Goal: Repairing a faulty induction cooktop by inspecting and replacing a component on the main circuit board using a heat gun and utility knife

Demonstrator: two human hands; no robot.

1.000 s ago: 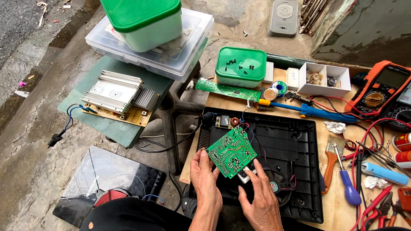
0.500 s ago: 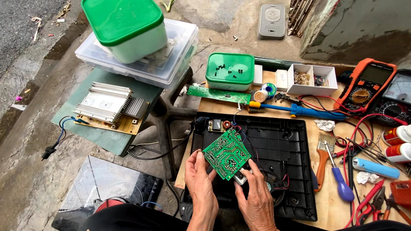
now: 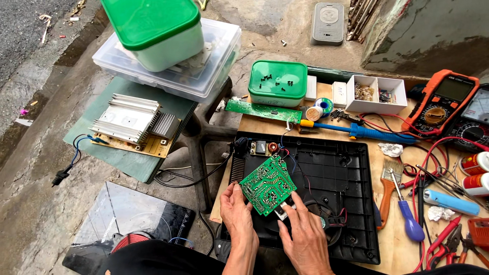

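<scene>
I see open room across the right half of the black casing (image 3: 336, 178), a bare ribbed floor; red and blue wires (image 3: 288, 155) crowd its upper left corner; the fan (image 3: 326, 229) sits just beside my right hand (image 3: 305, 239); brush (image 3: 389, 186) and screwdriver (image 3: 407, 214) line the right edge; my left hand (image 3: 237, 214) has the table edge free beside it.
</scene>
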